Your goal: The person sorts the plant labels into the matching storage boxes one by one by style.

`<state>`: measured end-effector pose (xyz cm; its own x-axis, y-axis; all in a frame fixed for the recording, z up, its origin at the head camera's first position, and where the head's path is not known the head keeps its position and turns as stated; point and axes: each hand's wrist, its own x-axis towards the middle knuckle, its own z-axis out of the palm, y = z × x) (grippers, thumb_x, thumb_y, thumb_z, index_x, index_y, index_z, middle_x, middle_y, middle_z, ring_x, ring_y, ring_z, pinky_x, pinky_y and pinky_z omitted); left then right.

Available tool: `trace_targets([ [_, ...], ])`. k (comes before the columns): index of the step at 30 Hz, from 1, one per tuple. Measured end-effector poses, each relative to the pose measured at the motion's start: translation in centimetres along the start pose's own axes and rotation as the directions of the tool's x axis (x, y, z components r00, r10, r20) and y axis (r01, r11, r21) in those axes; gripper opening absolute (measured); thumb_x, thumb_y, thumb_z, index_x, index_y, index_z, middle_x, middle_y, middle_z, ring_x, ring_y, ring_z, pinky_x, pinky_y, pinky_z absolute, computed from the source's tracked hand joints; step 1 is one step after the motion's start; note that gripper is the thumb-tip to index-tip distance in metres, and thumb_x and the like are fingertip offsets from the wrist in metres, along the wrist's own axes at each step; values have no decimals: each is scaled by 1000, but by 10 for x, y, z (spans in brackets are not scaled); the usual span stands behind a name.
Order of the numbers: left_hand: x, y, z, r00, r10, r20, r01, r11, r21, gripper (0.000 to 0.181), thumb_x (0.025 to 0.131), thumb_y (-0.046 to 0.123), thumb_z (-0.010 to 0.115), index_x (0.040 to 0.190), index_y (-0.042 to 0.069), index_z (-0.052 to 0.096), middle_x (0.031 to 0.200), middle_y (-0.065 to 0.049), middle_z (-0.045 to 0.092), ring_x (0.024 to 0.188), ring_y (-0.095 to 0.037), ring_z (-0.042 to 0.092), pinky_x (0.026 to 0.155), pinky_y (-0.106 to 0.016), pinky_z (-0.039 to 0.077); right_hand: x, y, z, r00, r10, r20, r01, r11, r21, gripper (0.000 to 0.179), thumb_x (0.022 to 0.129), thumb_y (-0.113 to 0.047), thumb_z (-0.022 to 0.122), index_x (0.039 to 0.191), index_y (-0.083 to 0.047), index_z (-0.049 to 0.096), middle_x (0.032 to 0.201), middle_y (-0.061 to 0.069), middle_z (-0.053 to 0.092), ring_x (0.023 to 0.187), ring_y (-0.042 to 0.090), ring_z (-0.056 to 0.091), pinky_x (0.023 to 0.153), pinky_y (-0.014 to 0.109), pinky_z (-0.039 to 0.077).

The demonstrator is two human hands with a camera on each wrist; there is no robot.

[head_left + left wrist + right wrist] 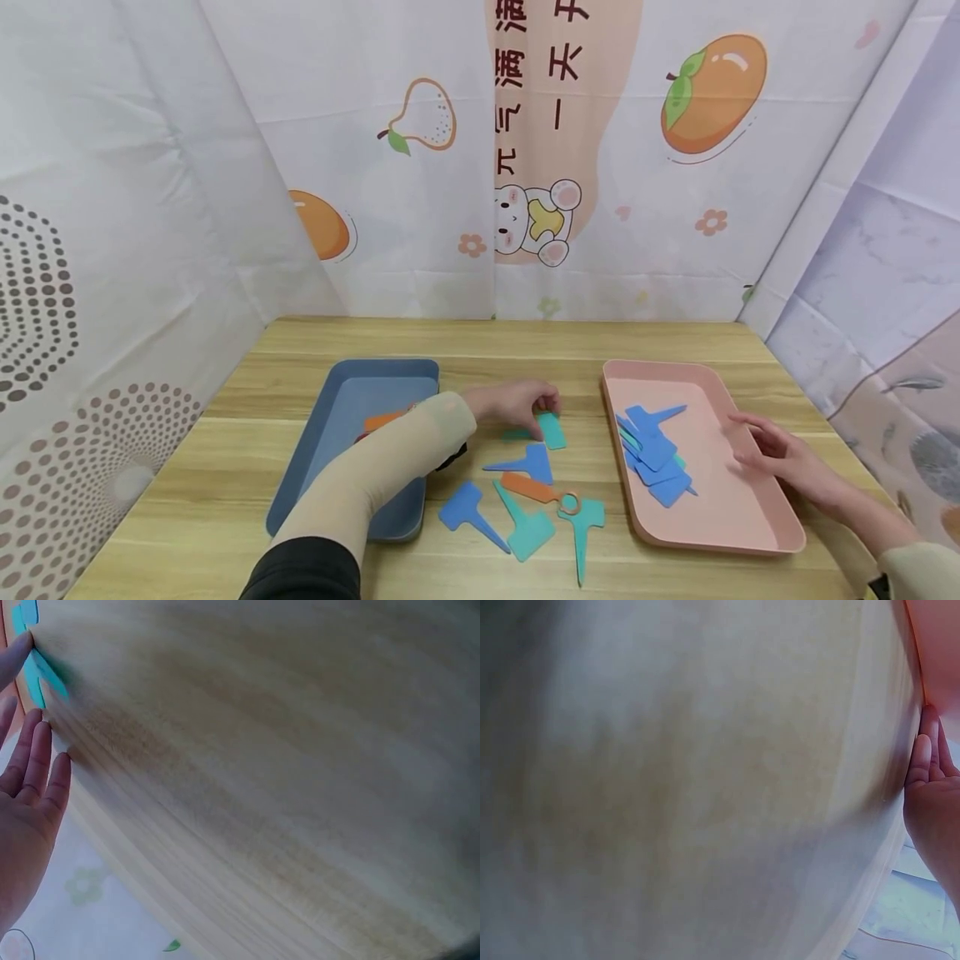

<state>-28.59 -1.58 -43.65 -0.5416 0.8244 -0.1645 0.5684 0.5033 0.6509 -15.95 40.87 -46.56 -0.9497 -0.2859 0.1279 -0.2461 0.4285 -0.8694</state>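
Note:
My left hand (525,402) reaches over the middle of the table to a flat teal plant tag (552,432). Its thumb touches the tag, and in the left wrist view the other fingers look fairly straight. A blue plant tag (534,461) lies just nearer to me, with more blue and teal tags and an orange ring-ended tag (529,487) below. At the pink tray (708,500), my right hand (787,462) rests loosely on the right rim, fingers extended. Blue and teal tags (651,450) are piled along that tray's left side.
A blue-grey tray (375,385) stands on the left, partly hidden by my left forearm. Orange pieces (381,421) show inside it. Printed cloth (420,208) encloses the wooden table (450,337) at the back and sides.

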Motion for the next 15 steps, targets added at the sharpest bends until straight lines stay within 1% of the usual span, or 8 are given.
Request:
trace_targets([
  [5,2,0,-1,1000,25,-1,-25,1000,13,36,79,-3,79,109,5,61,103,0,60,95,-9,54,85,-18,42,0,0,0,1000,3,-4,-3,1000,-5,53,92,4,61,142,-2,42,120,-25,56,106,-11,50,80,11,42],
  [8,2,1,-1,1000,13,-9,-13,1000,6,34,80,-4,77,110,5,60,103,0,60,95,-10,54,86,-18,42,0,1,0,1000,9,-5,-9,1000,-4,53,92,4,61,142,-2,42,120,-25,55,106,-11,50,80,11,42],
  [12,3,2,0,1000,-12,-8,12,1000,-26,40,77,6,83,109,8,60,103,4,59,95,-7,53,86,-18,42,0,2,-1,1000,13,-4,-13,1000,0,53,92,4,61,142,-2,42,120,-25,56,106,-10,50,79,11,43],
  [15,5,2,2,1000,-3,-4,3,1000,-12,47,73,11,87,110,11,59,103,6,56,96,-6,51,87,-17,41,1,2,-1,1000,17,-6,-17,1000,-4,53,92,3,61,142,-3,42,120,-26,55,106,-11,50,79,12,43],
])
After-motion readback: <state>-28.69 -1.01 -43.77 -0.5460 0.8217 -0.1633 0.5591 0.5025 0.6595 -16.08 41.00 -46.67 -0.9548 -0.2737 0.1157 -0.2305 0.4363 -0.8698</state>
